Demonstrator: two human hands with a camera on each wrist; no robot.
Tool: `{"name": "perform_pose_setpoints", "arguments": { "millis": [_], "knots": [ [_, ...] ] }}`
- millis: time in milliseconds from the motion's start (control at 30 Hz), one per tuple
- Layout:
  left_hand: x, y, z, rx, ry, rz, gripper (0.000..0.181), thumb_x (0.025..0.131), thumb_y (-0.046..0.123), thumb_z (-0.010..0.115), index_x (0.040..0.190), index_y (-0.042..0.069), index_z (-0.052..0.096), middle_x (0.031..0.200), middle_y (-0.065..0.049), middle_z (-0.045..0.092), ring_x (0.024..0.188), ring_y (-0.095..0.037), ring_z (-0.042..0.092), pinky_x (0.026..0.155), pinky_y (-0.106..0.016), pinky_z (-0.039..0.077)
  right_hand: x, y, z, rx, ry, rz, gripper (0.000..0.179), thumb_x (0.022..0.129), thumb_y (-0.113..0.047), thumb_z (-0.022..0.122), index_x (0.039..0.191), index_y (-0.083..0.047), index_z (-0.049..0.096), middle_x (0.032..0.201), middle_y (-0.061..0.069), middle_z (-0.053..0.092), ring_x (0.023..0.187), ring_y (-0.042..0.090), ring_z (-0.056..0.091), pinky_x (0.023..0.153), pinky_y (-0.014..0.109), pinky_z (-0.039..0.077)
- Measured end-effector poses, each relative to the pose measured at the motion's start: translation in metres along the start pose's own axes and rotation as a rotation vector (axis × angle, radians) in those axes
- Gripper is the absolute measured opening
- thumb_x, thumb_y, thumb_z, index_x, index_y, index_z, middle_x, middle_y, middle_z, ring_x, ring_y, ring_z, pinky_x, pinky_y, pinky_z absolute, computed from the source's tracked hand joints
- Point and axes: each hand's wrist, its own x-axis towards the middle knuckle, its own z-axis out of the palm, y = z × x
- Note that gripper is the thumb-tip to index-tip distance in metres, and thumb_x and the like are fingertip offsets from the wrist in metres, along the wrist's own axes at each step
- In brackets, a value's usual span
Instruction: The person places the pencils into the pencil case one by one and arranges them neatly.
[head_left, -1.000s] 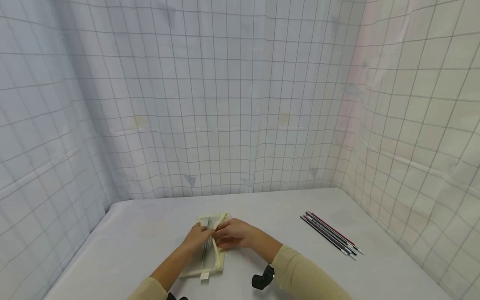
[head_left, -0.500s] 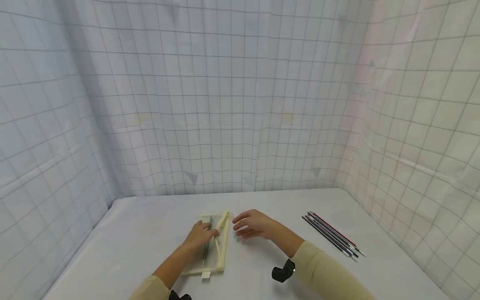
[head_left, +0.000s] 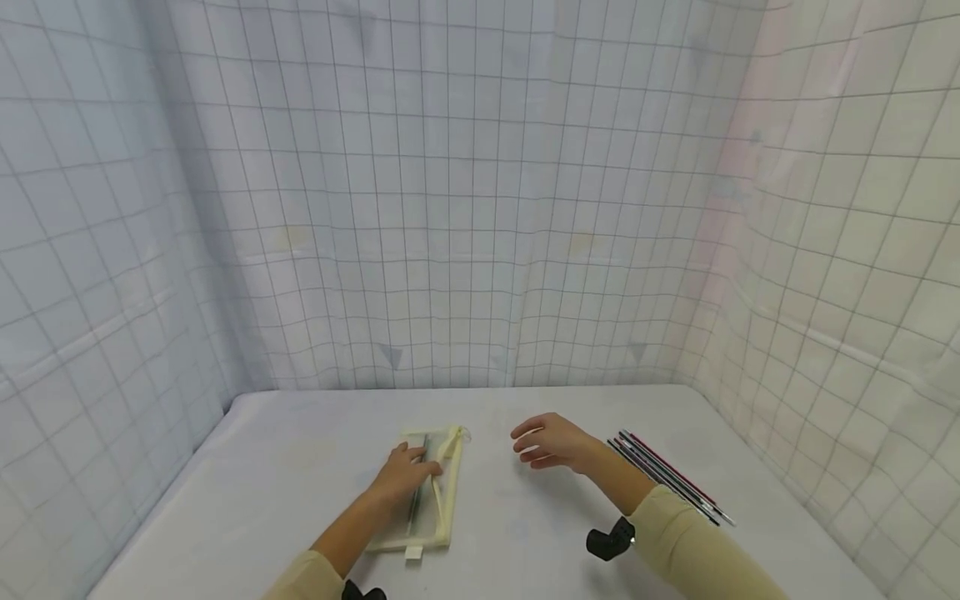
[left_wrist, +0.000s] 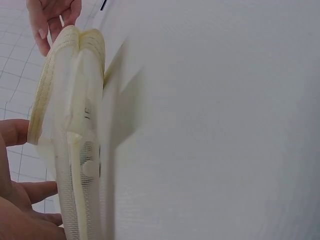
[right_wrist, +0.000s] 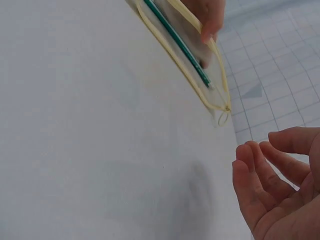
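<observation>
A translucent mesh zipper pouch (head_left: 448, 500) with pale yellow edging lies on the white table, its long side gaping. Inside is a slim green pencil (right_wrist: 177, 41) with a pale end. My left hand (head_left: 401, 477) holds the pouch's upper layer, the thumb at the zipper edge (left_wrist: 42, 100) and the other fingers against the mesh. To the right, my right hand (head_left: 553, 442) hovers above the table, its fingers loosely bent and nothing between them. Its nearest things are the pouch and a bundle of several slim pencils (head_left: 667, 475) on the right, partly hidden behind the forearm.
The white table (head_left: 300, 450) is bounded by grid-patterned curtains (head_left: 465, 250) at the back and both sides. A small cord loop (right_wrist: 223, 118) hangs at the pouch's far corner. A white tab (head_left: 413, 552) sticks out at its near end.
My right hand has left the pouch's opening and moved right, toward the pencil bundle. My left hand has stayed on the pouch. The head view has shifted slightly.
</observation>
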Motion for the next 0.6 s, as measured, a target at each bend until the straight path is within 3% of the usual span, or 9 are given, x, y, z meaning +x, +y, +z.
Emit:
{"name": "perform_pose_setpoints", "arguments": {
  "millis": [367, 600],
  "knots": [
    [0.003, 0.005, -0.012, -0.027, -0.025, 0.025, 0.069, 0.088, 0.026, 0.067, 0.146, -0.008, 0.050, 0.161, -0.036, 0.020, 0.146, -0.060, 0.018, 0.114, -0.070, 0.023, -0.016, 0.012, -0.042, -0.054, -0.004, -0.044, 0.038, 0.101, -0.015, 0.068, 0.131, 0.007, 0.063, 0.116, 0.020, 0.071, 0.102, 0.034, 0.072, 0.082, 0.039, 0.060],
    [0.002, -0.009, -0.006, -0.056, -0.025, 0.005, 0.070, 0.087, 0.025, 0.069, 0.145, -0.009, 0.050, 0.161, -0.037, 0.020, 0.146, -0.060, 0.018, 0.114, -0.070, 0.022, -0.031, 0.021, -0.068, -0.130, 0.049, -0.072, 0.037, 0.100, -0.015, 0.068, 0.129, 0.008, 0.063, 0.120, 0.023, 0.069, 0.103, 0.036, 0.070, 0.084, 0.040, 0.060]
  ]
}}
